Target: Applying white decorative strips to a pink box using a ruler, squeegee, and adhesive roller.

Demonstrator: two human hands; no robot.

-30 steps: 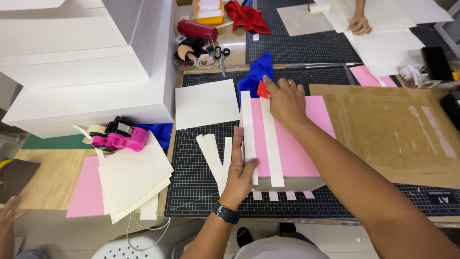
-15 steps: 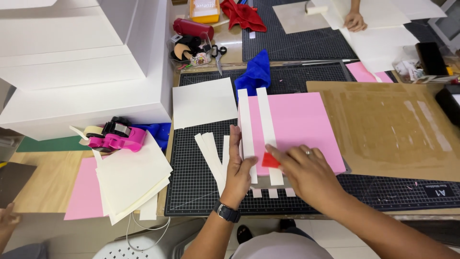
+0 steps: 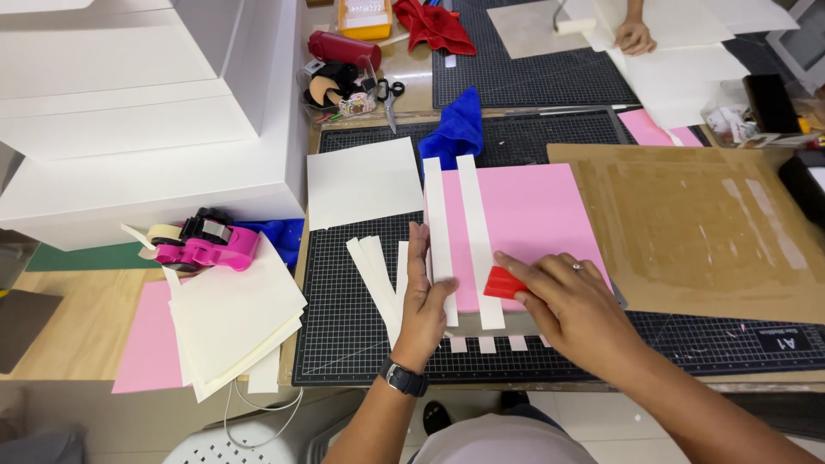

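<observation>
On pink board (image 3: 533, 215), right hand (image 3: 571, 301) fingers seemingly pinch red scraper (image 3: 504, 283); left hand (image 3: 424, 296) flat.

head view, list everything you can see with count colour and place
pink sheet: one, pink, on cutting mat, centre
white strips: two, white, lying along the pink sheet
red scraper: one, red, on pink sheet, in right hand
loose strips: several, white, left of the sheet
cutting mat: one, black, gridded, under the work
cardboard: one, brown, right
tape dispenser: one, pink, left
blue cloth: one, behind the sheet
white boxes: stacked, far left
left hand: flat on sheet's left edge
right hand: grip on scraper
</observation>
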